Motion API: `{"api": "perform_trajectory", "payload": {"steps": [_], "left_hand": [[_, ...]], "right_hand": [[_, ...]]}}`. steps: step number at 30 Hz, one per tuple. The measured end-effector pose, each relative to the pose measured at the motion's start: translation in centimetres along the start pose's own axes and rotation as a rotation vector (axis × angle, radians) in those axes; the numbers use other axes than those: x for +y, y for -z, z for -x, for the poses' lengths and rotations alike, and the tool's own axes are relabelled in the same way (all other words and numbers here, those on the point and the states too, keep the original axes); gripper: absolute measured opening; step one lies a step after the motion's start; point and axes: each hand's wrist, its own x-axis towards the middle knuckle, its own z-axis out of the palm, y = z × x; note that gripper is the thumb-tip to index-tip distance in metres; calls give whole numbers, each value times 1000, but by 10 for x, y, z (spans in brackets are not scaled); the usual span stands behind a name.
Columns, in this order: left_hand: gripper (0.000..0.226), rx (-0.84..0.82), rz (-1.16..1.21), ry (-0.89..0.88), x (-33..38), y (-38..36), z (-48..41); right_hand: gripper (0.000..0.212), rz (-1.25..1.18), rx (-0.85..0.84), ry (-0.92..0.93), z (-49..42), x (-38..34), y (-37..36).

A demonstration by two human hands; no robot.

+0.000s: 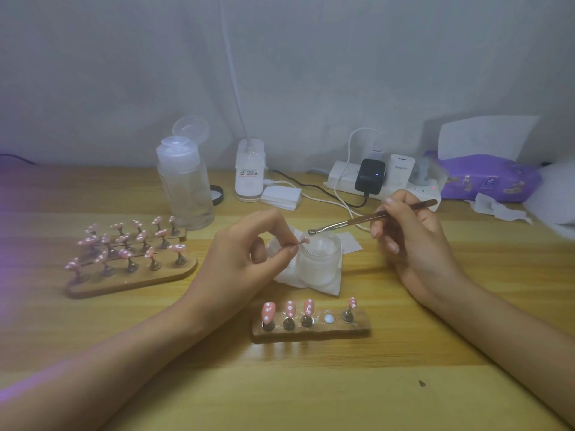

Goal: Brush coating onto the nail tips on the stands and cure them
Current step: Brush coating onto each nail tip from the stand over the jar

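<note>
Wooden bench (311,384) carries the jar (320,259) at centre, stand (311,332) at 6 o'clock. Left hand (239,256) pinches one nail tip (305,241) over the jar; right hand (413,244), at 3 o'clock, grips the brush (357,219). Load sparingly, stroke lightly.

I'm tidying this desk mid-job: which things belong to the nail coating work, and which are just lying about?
In use: left hand pinching a nail tip; right hand holding the metal tool; glass jar; near stand; far stands.
Lying about: pump bottle; power strip; tissue pack; white pads.
</note>
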Motion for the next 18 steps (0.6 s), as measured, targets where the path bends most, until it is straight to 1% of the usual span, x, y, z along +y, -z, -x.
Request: {"api": "perform_trajectory", "payload": {"steps": [3, 7, 11, 15, 18], "left_hand": [[16, 2, 15, 0, 1, 0, -1], [17, 3, 37, 10, 2, 0, -1], [17, 3, 43, 13, 3, 0, -1], [18, -5, 49, 15, 3, 0, -1], [18, -4, 53, 18, 3, 0, -1]], "right_hand": [[25, 12, -49, 9, 1, -1, -1], [32, 12, 1, -10, 1, 0, -1], [24, 21, -59, 23, 2, -1, -2], [31, 22, 5, -12, 0, 1, 0], [25, -1, -44, 13, 1, 0, -1]]}}
